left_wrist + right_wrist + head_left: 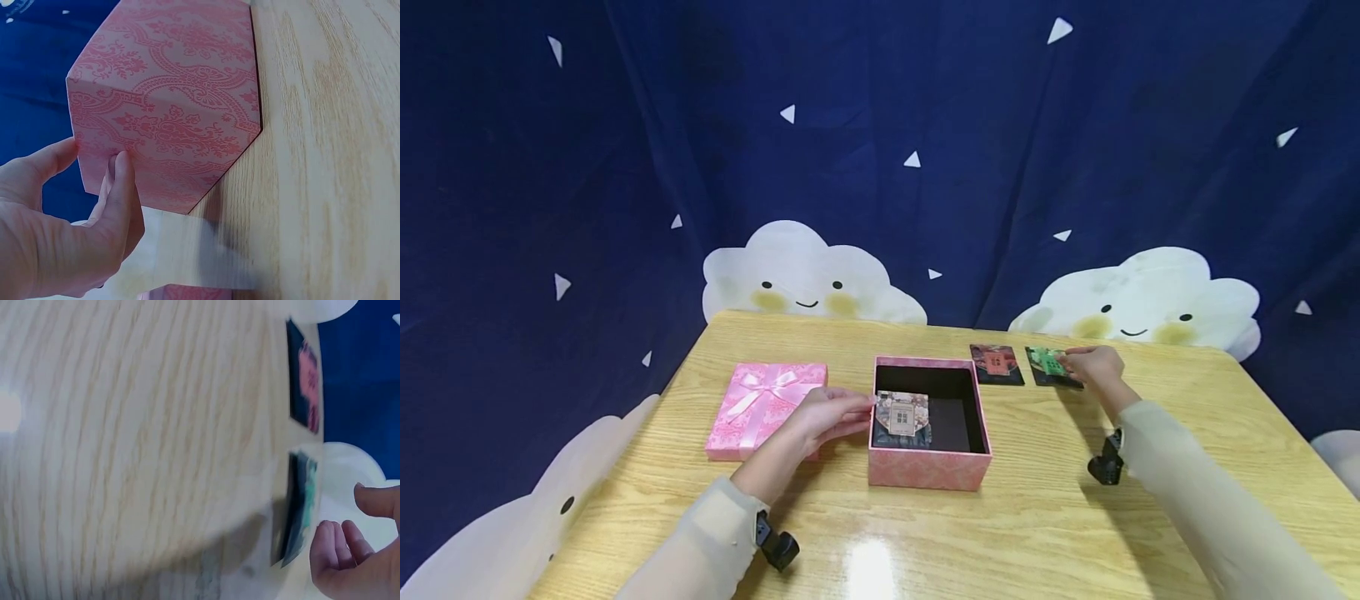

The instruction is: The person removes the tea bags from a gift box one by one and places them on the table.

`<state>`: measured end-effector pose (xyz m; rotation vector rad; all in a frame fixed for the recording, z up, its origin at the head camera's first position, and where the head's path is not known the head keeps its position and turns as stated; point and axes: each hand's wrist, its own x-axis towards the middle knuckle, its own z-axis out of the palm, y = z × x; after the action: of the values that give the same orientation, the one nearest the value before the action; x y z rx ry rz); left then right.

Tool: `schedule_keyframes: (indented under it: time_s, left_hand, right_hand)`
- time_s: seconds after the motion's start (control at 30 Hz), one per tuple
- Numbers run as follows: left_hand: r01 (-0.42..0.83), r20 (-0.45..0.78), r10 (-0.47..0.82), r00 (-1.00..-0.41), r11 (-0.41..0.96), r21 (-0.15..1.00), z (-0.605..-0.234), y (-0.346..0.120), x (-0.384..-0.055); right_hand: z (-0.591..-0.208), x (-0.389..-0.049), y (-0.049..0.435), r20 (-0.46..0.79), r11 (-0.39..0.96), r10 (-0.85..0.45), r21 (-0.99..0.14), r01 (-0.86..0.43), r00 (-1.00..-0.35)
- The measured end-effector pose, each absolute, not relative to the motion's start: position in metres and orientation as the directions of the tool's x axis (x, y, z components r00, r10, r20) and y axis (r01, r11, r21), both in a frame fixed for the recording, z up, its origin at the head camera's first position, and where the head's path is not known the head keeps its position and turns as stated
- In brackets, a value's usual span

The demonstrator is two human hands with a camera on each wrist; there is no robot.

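Note:
A pink patterned gift box, open at the top, stands mid-table with a dark interior. Inside, toward its left, leans a floral square packet. My left hand is at the box's left wall, fingertips against the outside and thumb at the rim; in the left wrist view the left hand pinches that wall. Over the right end of a green-and-black packet reaches my right hand. Seen from the right wrist, the right hand has its thumb apart from its bent fingers, beside the green-and-black packet.
A pink lid with a ribbon bow lies left of the box, partly behind the left hand. Close to the green packet is a red-and-black packet. Behind the table's far edge hangs a dark blue curtain with cloud prints.

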<state>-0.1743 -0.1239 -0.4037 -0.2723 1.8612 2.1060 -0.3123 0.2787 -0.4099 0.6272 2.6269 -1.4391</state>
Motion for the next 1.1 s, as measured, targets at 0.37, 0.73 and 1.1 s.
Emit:
schedule_keyframes:
  time_s: [0.37, 0.73, 1.1]
  left_hand:
    - [-0.343, -0.334, 0.103, -0.937, -0.089, 0.935, -0.405, -0.123, -0.173]
    - [-0.344, -0.335, 0.097, -0.937, -0.098, 0.934, -0.406, -0.124, -0.173]
    - [-0.342, -0.334, 0.094, -0.938, -0.099, 0.934, -0.405, -0.123, -0.173]
  right_hand:
    - [-0.383, -0.291, 0.263, -0.415, 0.11, -0.002, -0.905, 0.412, -0.91]
    - [-0.38, -0.276, 0.254, -0.444, 0.027, -0.181, -0.894, 0.447, -0.877]
    - [-0.368, -0.253, 0.232, -0.396, 0.06, -0.283, -0.916, 0.396, -0.873]
